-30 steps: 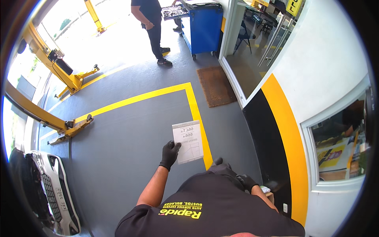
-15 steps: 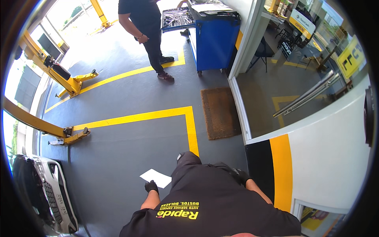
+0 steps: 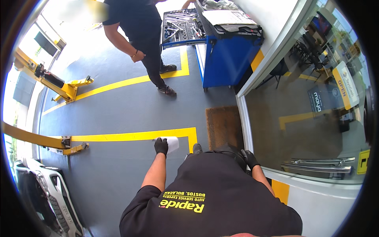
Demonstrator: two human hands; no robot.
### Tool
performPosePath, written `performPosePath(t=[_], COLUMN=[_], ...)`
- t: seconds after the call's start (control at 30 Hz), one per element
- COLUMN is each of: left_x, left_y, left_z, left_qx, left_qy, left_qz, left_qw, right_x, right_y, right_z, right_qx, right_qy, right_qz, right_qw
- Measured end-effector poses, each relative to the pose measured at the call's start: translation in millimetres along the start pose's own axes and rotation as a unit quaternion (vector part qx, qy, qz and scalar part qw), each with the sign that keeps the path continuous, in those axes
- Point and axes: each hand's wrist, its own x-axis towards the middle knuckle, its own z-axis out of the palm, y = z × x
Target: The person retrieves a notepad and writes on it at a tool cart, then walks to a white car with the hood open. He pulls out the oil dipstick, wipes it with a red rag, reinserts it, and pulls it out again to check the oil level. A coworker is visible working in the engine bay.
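Observation:
My left hand point(image 3: 161, 146), in a black glove, is closed on the near edge of a white sheet of paper point(image 3: 172, 144). The paper is blurred and held out ahead of me, above the yellow floor line. My right hand point(image 3: 250, 159), also in a black glove, hangs by my right hip, next to the glass front. Its fingers look loosely extended with nothing visible in them, though partly hard to make out. My black shirt point(image 3: 221, 181) fills the lower middle.
Ahead, a person point(image 3: 136, 27) in dark clothes stands beside a blue tool cabinet point(image 3: 225, 63) with an open tool drawer point(image 3: 181, 25). A brown doormat point(image 3: 224, 128) lies before the glass door point(image 3: 276, 98). Yellow lift arms point(image 3: 71, 91) and a white car point(image 3: 51, 189) are at left.
My left hand has moved forward with the paper, which is now tilted. I have come nearer to the doormat, the cabinet and the other person. My right hand shows more fully.

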Motion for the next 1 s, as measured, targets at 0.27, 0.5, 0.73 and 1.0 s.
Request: performPosePath(t=[0.27, 0.5, 0.73, 1.0], left_x=[184.8, 123.5, 39.2, 63.7], left_y=[250.3, 165.9, 208.9, 270.6], left_z=[-43.9, 30.8, 11.0, 67.3], left_qx=[-0.207, 0.06, -0.058, -0.199], left_qy=[0.022, -0.021, 0.072, 0.132], left_qz=[0.105, -0.072, -0.388, -0.415], left_qw=[0.972, 0.995, 0.917, 0.878], right_x=[216.8, 531.1, 780.0, 778.8], right_y=[2.5, -45.1, -185.0, -183.4], right_z=[-94.7, -118.7, -163.7, -169.1], right_qx=[0.453, 0.289, 0.166, -0.016], right_qy=[0.054, 0.091, 0.166, 0.078], right_qz=[0.271, -0.105, 0.019, -0.053], right_qw=[0.848, 0.947, 0.972, 0.995])
